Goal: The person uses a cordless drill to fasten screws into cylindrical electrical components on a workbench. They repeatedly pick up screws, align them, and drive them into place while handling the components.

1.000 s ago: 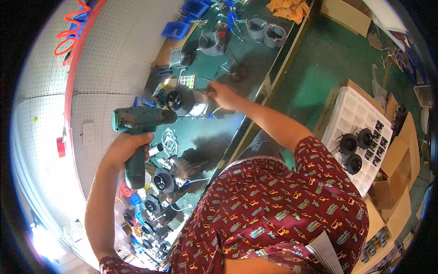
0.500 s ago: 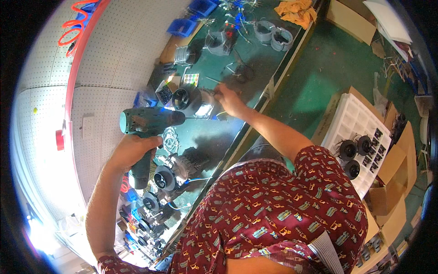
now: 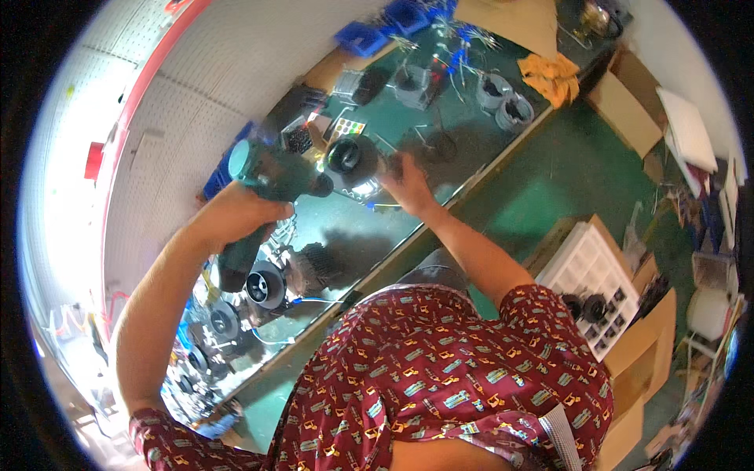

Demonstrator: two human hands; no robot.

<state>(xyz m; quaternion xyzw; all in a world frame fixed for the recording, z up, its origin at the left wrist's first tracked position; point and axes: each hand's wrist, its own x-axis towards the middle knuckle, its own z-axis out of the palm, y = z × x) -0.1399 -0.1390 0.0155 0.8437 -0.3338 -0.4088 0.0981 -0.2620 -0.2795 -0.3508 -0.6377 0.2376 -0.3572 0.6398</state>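
Note:
My left hand (image 3: 236,216) is closed around the handle of a teal and black cordless drill (image 3: 275,173), its nose pointing right. Just right of the drill's nose is a small motor with a black fan wheel (image 3: 345,159), over the green bench. My right hand (image 3: 408,187) is closed on the motor's far right end, fingers blurred. A yellow-and-blue wire end (image 3: 381,206) lies beneath the motor. The drill's tip is hard to make out, so I cannot tell whether it touches the motor.
More fan motors (image 3: 267,289) line the near left of the bench. Behind the work are a colour-dot card (image 3: 348,129), coiled grey cables (image 3: 514,112), blue bins (image 3: 361,39) and an orange cloth (image 3: 548,78). A white divided tray (image 3: 585,263) with black parts stands lower right, beside cardboard boxes.
The view has shifted, so the bench sits farther right. The drill's nose is closer to the motor, and the fan wheel has turned more toward me. Both hands keep their grip.

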